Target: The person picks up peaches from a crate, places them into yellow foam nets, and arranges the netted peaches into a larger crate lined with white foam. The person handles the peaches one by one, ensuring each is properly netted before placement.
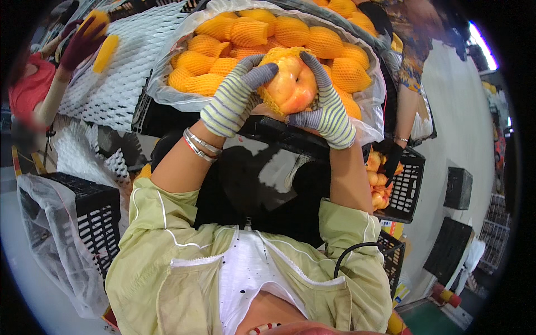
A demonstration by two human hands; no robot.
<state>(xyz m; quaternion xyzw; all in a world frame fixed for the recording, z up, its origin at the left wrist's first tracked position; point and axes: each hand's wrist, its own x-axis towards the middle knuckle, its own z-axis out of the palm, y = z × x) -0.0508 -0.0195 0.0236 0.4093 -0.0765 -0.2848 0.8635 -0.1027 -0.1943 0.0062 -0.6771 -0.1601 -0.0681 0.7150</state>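
Between my two hands is a flat, lobed yellow-red fruit [291,83], possibly a flat peach, with a yellow foam net sleeve [268,102] around its edge. My left hand [238,90], in a striped knit glove with grey fingertips, grips its left side, thumb on the front. From the right, my right hand [328,106], gloved alike, holds it with fingers above and thumb below. Just beneath and beyond is a crate lined with a white plastic bag [180,104], filled with fruits in orange foam nets [247,33].
At right, a co-worker's black-gloved hand [392,163] reaches into a black crate [408,184] of bare fruit [379,180]. Another person's maroon-gloved hand [81,46] is upper left, over white foam netting [125,63]. A bag-draped black crate [98,222] stands lower left.
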